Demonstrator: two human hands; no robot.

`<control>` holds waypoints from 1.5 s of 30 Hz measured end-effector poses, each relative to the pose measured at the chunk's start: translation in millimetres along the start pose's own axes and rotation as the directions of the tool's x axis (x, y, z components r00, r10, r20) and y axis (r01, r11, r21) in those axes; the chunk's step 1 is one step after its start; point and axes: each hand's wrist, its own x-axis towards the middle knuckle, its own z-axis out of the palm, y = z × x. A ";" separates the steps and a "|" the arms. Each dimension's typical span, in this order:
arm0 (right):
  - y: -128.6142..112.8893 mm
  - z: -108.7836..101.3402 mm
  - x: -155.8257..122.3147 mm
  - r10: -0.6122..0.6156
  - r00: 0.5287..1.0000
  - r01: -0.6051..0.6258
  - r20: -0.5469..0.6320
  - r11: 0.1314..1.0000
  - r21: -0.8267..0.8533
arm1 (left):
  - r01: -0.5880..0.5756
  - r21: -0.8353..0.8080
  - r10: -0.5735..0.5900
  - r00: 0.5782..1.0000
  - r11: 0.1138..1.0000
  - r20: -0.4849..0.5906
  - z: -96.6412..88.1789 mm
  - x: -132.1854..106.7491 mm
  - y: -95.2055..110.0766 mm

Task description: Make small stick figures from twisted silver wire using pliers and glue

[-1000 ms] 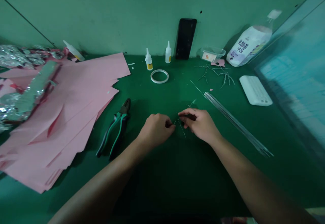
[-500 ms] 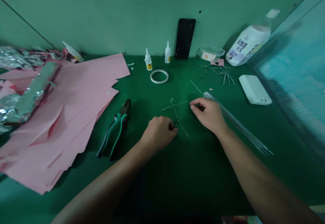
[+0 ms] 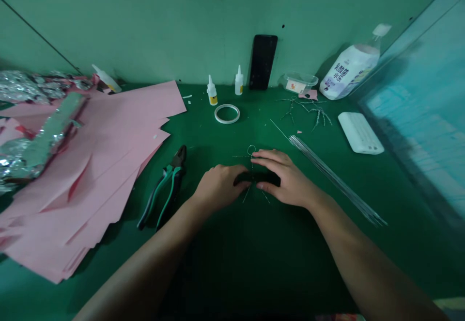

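A small twisted-wire stick figure (image 3: 252, 164) lies on the green tabletop between my hands, with a round loop at its top, a side arm and two legs spreading below. My left hand (image 3: 221, 186) is at its left side, thumb and forefinger apart and their tips near the body wire. From the right, my right hand (image 3: 290, 178) reaches in with fingers spread, its fingertips over the wire just under the loop and the thumb lower down. Fingers partly cover the figure's middle and right arm. Whether any fingertip presses the wire is hard to see.
Pliers (image 3: 170, 180) and pink paper sheets (image 3: 109, 141) lie left. Behind are glue bottles (image 3: 212, 93), a tape ring (image 3: 227, 114) and an upright phone (image 3: 263, 62). Right are a wire bundle (image 3: 334, 178), bent wire pieces (image 3: 317, 111), a white power bank (image 3: 361, 133) and a drink bottle (image 3: 350, 71).
My right hand has moved left and forward onto the wire figure, its fingers spreading. The figure has turned to stand straighter toward me, and my left thumb and forefinger have parted.
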 end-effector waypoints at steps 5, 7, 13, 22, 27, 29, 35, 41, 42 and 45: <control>3.9 2.2 1.4 -0.032 0.994 0.037 0.108 0.998 -0.042 | -0.078 0.009 0.078 0.997 0.997 0.015 -1.1 3.1 -7.5; 4.9 4.2 2.3 -0.024 0.993 0.030 0.115 0.998 -0.052 | -0.129 0.043 0.130 0.992 0.991 -0.004 -0.2 3.3 -8.4; 3.1 7.7 3.6 0.004 0.998 0.002 0.069 0.996 -0.092 | -0.157 0.123 0.168 0.983 0.980 -0.078 3.7 2.9 -9.0; 3.0 10.7 6.3 0.144 0.985 -0.139 0.098 0.989 -0.057 | -0.216 0.148 0.224 0.974 0.965 -0.038 8.1 9.4 -13.7; -4.4 6.3 17.0 0.247 0.950 -0.235 0.189 0.968 -0.082 | -0.169 0.110 0.164 0.985 0.979 0.050 7.8 15.7 -17.3; -7.3 2.3 22.5 0.290 0.935 -0.274 0.203 0.956 -0.103 | -0.159 0.109 0.153 0.986 0.981 0.062 6.9 18.1 -17.1; 0.0 -1.3 20.5 0.287 0.937 -0.270 0.200 0.957 -0.106 | -0.136 0.105 0.130 0.990 0.985 0.056 9.2 20.2 -18.1; 9.6 6.7 4.9 0.114 0.988 -0.101 0.103 0.987 -0.127 | -0.165 0.092 0.164 0.986 0.982 0.019 11.0 14.3 -20.0; 8.9 7.0 4.5 0.110 0.989 -0.096 0.102 0.987 -0.132 | -0.164 0.084 0.163 0.987 0.983 0.014 10.9 14.2 -19.6; 5.6 6.8 5.3 0.119 0.988 -0.105 0.099 0.984 -0.143 | -0.138 0.063 0.140 0.990 0.988 -0.021 11.6 15.6 -17.7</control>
